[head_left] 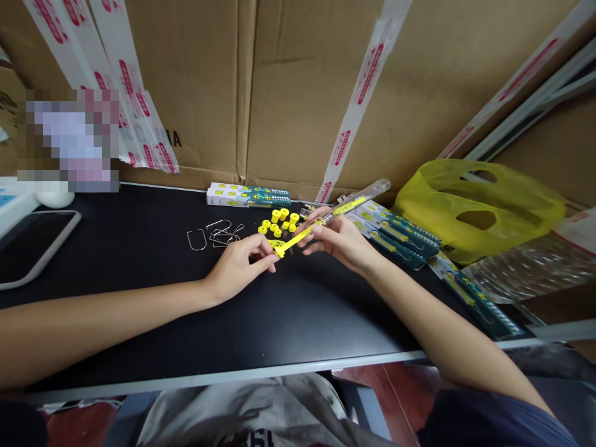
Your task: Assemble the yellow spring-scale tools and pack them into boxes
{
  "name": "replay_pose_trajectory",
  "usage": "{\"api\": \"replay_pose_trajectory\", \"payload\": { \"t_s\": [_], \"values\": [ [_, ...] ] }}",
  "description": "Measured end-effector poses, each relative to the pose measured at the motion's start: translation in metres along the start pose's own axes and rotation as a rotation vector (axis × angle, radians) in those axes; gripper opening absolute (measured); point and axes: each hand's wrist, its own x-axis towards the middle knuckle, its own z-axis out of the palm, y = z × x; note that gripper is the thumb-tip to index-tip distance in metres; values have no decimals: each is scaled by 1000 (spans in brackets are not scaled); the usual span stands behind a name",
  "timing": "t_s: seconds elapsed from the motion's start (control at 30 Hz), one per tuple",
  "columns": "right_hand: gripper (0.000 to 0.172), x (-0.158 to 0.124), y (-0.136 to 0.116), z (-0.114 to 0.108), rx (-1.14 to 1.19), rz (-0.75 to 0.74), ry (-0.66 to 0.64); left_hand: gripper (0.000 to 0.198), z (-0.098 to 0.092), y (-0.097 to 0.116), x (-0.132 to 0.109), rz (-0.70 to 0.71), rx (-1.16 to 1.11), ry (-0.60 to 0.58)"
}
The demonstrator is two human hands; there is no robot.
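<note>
My left hand [242, 264] pinches the near end of a long yellow plastic strip [298, 236] above the black table [139, 292]. My right hand [338, 239] is closed around a clear plastic tube [367, 192] that the yellow strip runs into, tilted up toward the right. Several small yellow caps [279, 221] lie just behind the hands. Bent metal wire hooks [216, 234] lie to the left of the caps.
Flat teal and white packaged cards [249, 195] lie at the back, with more packaged cards [400, 236] fanned out to the right. A yellow plastic bag [484, 205] sits at right. A white tablet [32, 245] lies at the left edge. Cardboard boxes [298, 81] wall the back.
</note>
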Motion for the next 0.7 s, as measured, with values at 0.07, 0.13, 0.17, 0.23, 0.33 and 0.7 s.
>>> {"api": "replay_pose_trajectory", "payload": {
  "t_s": [0.07, 0.13, 0.17, 0.23, 0.33, 0.7],
  "values": [
    [33, -1, 3, 3, -8, 1, -31, 14, 0, 1, 0, 5, 21, -4],
    [32, -3, 7, 6, -19, 5, -53, 15, 0, 1, -1, 12, 39, -9],
    [32, -3, 8, 7, -25, 7, -57, 16, -1, 1, -1, 19, 46, -12],
    [32, -4, 12, 11, -36, 10, -46, 16, -1, 1, -1, 31, 58, -17],
    [34, -4, 17, 17, -50, 14, -8, 14, -1, 2, -1, 43, 93, -26],
    [31, -8, 25, 32, -97, -7, 40, 14, -2, 3, -2, 106, 136, -37]
  ]
}}
